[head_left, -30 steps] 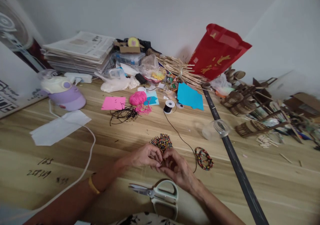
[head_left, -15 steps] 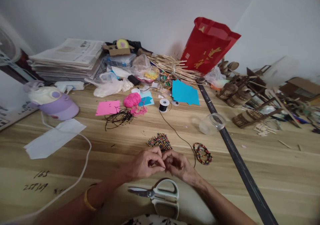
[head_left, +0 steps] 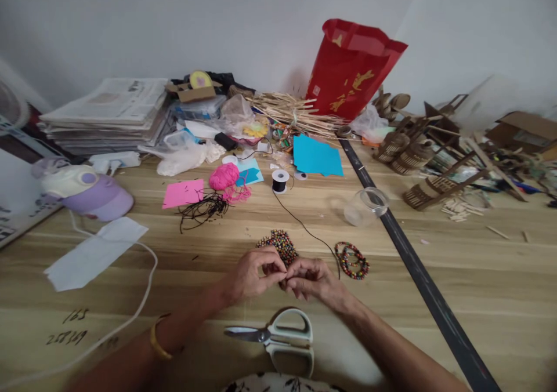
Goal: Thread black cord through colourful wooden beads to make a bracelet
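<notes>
My left hand (head_left: pixel 256 271) and my right hand (head_left: pixel 314 279) meet over the table with their fingertips pinched together. Whatever sits between the fingers is too small to make out. Just beyond them lies a pile of small multicoloured beads (head_left: pixel 278 242), partly hidden by my left fingers. A black cord (head_left: pixel 307 228) runs from a white spool (head_left: pixel 280 181) towards my right wrist, where it drops out of sight. To the right of my right hand rest beaded bracelets (head_left: pixel 352 260). Scissors (head_left: pixel 272 335) with pale handles lie below my hands, blades pointing left.
A clear plastic jar (head_left: pixel 365 206) lies on its side by a dark strip (head_left: pixel 418 270). Further back are black cord pieces (head_left: pixel 204 209), pink yarn (head_left: pixel 224 175), blue paper (head_left: pixel 317 155) and a red bag (head_left: pixel 352 70). A white cable (head_left: pixel 150 282) curves along the left.
The view has shifted slightly. My fingertips have drawn closer together, and the right-hand fingers have curled in a little more. The beads, bracelets and scissors stay in place.
</notes>
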Available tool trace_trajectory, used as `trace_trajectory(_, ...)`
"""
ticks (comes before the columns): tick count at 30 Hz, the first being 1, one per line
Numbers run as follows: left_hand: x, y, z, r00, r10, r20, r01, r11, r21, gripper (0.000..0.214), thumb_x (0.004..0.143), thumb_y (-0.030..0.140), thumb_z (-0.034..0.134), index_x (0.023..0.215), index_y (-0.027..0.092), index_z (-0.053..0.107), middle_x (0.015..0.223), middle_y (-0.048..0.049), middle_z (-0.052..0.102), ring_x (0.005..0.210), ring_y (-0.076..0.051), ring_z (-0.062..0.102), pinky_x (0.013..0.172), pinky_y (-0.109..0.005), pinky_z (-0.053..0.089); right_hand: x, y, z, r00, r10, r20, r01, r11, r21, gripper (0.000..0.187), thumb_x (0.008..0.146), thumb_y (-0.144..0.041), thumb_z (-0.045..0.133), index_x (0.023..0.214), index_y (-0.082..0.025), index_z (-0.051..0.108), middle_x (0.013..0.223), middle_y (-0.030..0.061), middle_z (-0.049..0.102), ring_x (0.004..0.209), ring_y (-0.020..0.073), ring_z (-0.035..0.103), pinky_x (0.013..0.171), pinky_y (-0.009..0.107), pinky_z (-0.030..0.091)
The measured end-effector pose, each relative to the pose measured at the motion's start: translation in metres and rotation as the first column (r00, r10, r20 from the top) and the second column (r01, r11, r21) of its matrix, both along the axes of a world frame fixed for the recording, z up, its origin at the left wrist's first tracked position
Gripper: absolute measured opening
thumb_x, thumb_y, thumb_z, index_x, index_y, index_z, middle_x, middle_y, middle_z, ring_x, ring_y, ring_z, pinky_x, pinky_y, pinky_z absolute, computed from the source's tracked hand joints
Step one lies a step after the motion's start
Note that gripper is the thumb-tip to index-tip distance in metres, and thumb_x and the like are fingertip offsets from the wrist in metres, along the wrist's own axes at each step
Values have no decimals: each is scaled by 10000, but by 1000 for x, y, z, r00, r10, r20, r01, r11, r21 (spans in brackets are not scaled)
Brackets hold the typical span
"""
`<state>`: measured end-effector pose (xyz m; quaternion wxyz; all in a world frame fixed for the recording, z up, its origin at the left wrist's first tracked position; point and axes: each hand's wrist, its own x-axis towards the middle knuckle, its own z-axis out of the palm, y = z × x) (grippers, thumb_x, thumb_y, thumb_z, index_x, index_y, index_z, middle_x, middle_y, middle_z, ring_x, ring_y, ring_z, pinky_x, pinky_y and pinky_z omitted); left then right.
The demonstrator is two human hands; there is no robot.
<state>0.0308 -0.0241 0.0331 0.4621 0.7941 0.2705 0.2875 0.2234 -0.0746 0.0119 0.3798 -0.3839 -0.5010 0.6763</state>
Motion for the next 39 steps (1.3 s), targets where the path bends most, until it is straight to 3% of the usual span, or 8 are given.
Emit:
trace_trajectory(3, 3, 3, 0, 998, -31, -59, 30, 999, -21, 79, 771, 160, 624, 743, 117, 684, 711, -47, 621, 663, -129, 553, 615, -221, 437, 5, 3, 3, 997, 64, 43, -64, 998, -1, 290, 779, -408, 706, 819, -129, 640, 664, 10, 652, 474, 57, 513, 426, 151, 371)
trace_trajectory(6, 6, 7, -1, 991, -74, -110, 71, 997, -30, 81, 773, 159, 623, 735, 128, 687, 720, -41, 642, 684, -132, 568, 637, -223, 435, 15, 8, 6, 973, 209, 94, -209, 978, 0, 319, 781, -437, 695, 798, -123, 641, 657, -2, 619, 480, 51, 477, 431, 152, 337)
trace_trajectory(11, 11, 15, -13, 987, 8, -158, -5, 1000, 21, 84, 785, 146, 617, 763, 130, 697, 772, -52, 682, 732, -151, 600, 711, -255, 455, 38, 19, 4, 930, 328, 168, -329, 944, -21, 281, 780, -411, 702, 783, -134, 657, 575, -51, 502, 476, 44, 386, 436, 157, 293)
trace_trajectory(14, 11, 17, -21, 982, 44, -183, -27, 995, 92, 84, 781, 119, 623, 775, 143, 704, 783, -50, 683, 758, -157, 610, 721, -261, 461, 47, 24, -4, 932, 316, 179, -303, 948, -94, 289, 773, -417, 701, 793, -133, 655, 553, -51, 507, 452, 46, 399, 412, 152, 303)
trace_trajectory(20, 4, 17, -30, 961, 61, -269, 13, 964, 266, 116, 790, 82, 625, 779, 164, 707, 802, -38, 678, 782, -160, 608, 788, -295, 454, 45, 29, -17, 964, 200, 175, -194, 980, -53, 306, 718, -409, 747, 792, -132, 638, 665, -13, 621, 499, 63, 530, 436, 150, 400)
trace_trajectory(30, 11, 9, -30, 937, 11, -348, 164, 868, 469, 167, 849, 136, 595, 908, 220, 727, 920, -53, 582, 914, -185, 505, 833, -326, 409, 46, 29, -17, 960, 248, 126, -237, 967, -98, 342, 708, -431, 759, 793, -128, 627, 703, 2, 643, 545, 81, 582, 490, 171, 454)
trace_trajectory(39, 15, 12, -37, 928, -67, -368, 256, 830, 495, 157, 861, 153, 585, 858, 231, 722, 964, -42, 548, 978, -191, 455, 865, -318, 385, 48, 31, -20, 954, 262, 146, -254, 964, -74, 326, 741, -426, 738, 817, -134, 617, 711, -4, 634, 552, 75, 577, 513, 175, 468)
